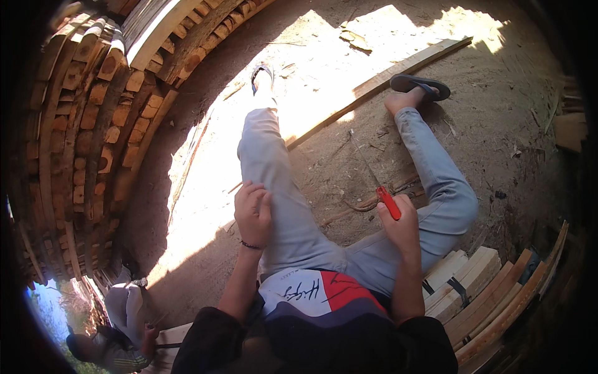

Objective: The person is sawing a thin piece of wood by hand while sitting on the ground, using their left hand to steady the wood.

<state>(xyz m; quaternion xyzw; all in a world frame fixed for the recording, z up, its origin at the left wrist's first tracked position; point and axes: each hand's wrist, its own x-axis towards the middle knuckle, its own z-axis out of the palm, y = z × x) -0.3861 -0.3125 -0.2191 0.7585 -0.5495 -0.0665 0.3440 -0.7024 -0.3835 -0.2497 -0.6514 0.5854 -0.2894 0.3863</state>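
Note:
My right hand (pixel 402 225) grips the red handle of a screwdriver (pixel 387 202) in front of my right thigh. Its long thin metal shaft points away from me over the dirt, tip apart from anything. My left hand (pixel 254 209) lies against my left leg near the knee, its fingers curled in; whether anything is in them is hidden. A dark bracelet (pixel 251 245) circles that wrist. Just beyond the hands, a long squared timber (pixel 374 87) lies slantwise on the ground, its right end close to my right sandal (pixel 420 87).
Tall stacks of cut timber (pixel 93 124) rise at the left. More planks (pixel 473 280) lie at my right hip, some with dark straps. Another person (pixel 121 324) is at the lower left. Curved bark-like strips (pixel 364 206) and wood chips litter the partly sunlit dirt.

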